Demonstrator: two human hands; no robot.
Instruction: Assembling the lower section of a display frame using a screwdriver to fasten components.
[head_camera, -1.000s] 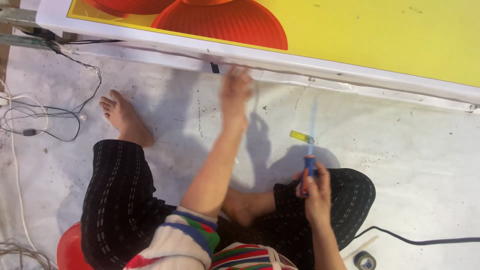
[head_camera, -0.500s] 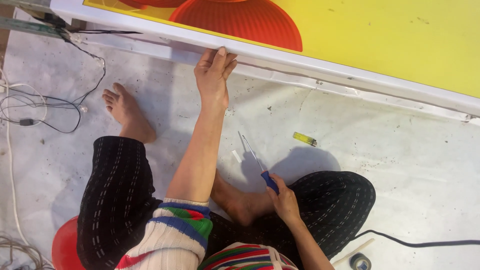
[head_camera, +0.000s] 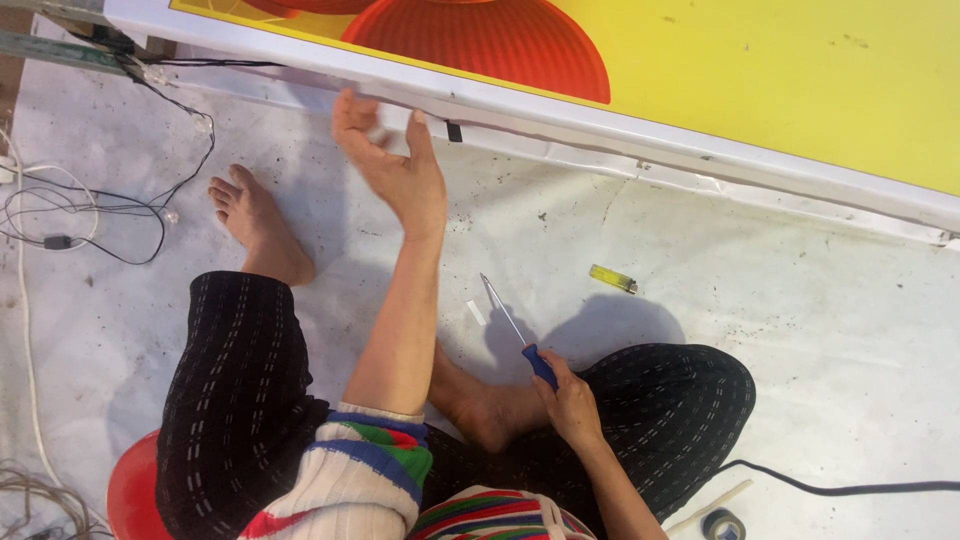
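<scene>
Now | left hand (head_camera: 395, 165) spread, lifted by sign frame (head_camera: 620, 135) edge | right hand (head_camera: 570, 395) gripping screwdriver (head_camera: 515, 330) over floor (head_camera: 800, 300) | step: between screws, likely | next: tip must meet frame squarely

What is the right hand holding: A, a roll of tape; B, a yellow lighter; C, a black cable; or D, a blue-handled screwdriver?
D: the right hand grips the screwdriver by its blue handle, while the lighter lies apart on the floor.
</scene>
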